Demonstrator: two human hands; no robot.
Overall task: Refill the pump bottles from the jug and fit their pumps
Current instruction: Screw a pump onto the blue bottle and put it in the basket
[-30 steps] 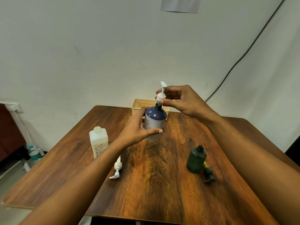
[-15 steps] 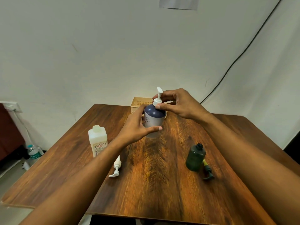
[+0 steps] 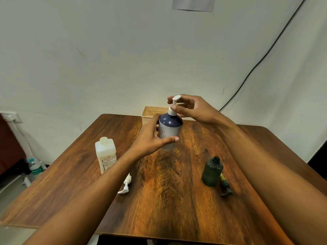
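A dark blue and grey pump bottle (image 3: 169, 128) stands upright on the wooden table (image 3: 177, 200), held around its body by my left hand (image 3: 150, 138). My right hand (image 3: 191, 108) grips the white pump (image 3: 174, 106) seated in the bottle's neck. A white square bottle (image 3: 105, 154) with an open neck stands at the left, and a loose white pump (image 3: 126, 184) lies in front of it. At the right stands a dark green bottle (image 3: 212, 172) without a pump, with its dark green pump (image 3: 225, 188) lying beside it.
A beige plastic basket (image 3: 152, 112) sits at the table's far edge behind the blue bottle. A black cable (image 3: 265, 55) runs down the wall at the right. A water bottle (image 3: 34, 167) stands on the floor at the left.
The white pump has gone down from above the neck into the blue bottle, and my right hand has followed it down. My left hand stays on the bottle.
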